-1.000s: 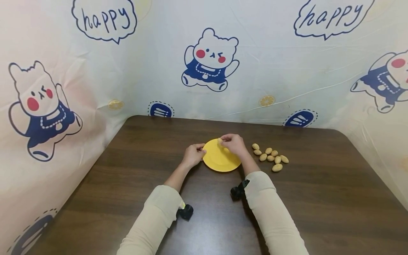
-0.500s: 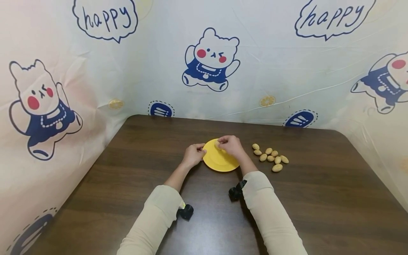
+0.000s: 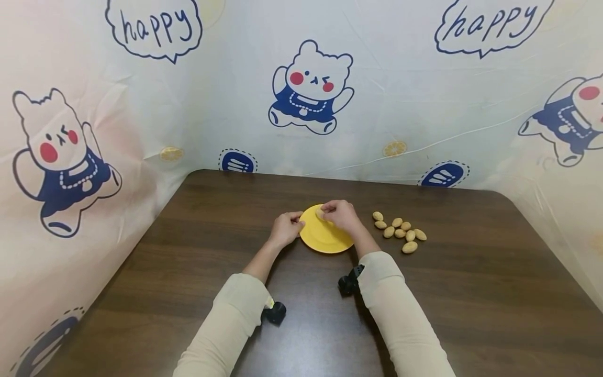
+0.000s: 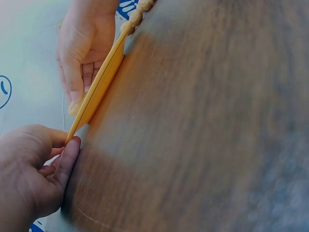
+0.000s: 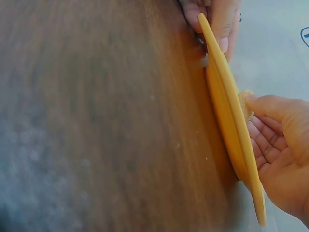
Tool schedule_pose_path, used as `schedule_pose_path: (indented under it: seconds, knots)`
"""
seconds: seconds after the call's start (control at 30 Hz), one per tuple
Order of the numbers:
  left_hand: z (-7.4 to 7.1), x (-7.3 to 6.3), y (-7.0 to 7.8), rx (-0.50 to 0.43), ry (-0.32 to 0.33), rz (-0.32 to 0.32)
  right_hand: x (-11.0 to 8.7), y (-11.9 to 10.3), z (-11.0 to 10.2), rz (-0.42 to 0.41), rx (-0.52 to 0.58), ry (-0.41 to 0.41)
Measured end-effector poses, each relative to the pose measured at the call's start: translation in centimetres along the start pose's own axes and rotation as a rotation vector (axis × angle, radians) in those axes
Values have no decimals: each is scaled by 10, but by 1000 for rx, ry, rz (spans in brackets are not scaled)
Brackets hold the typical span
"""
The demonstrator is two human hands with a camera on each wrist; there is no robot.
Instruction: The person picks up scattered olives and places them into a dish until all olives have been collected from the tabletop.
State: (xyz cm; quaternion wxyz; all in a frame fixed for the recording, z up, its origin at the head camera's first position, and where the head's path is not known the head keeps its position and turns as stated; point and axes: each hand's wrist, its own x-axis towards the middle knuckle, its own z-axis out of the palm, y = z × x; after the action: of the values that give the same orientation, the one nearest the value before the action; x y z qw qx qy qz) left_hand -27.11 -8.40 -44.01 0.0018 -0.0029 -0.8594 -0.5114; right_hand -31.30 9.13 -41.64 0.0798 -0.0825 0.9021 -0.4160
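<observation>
Nine nuts (image 3: 400,234) remain unplated near the counter's (image 3: 471,293) far edge; right hand (image 3: 343,213) pinches another nut (image 3: 320,214), left hand (image 3: 285,230) the plate (image 3: 327,242).

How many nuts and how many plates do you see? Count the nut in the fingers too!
Nuts: 10 (9 lying on the table, plus the held nut in the right hand)
Yellow plate: 1
Total: 11
</observation>
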Motion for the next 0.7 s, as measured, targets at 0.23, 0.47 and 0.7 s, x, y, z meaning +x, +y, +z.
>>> schedule_pose_path:
  seconds: [0.23, 0.47, 0.7]
  knots:
    - [1, 0, 0, 0, -2, -6, -2, -1, 0, -10, -2, 11]
    - [0, 0, -1, 0, 7, 6, -4, 0, -2, -15, -8, 11]
    - [1, 0, 0, 1, 7, -3, -9, 5, -13, -15, -17, 8]
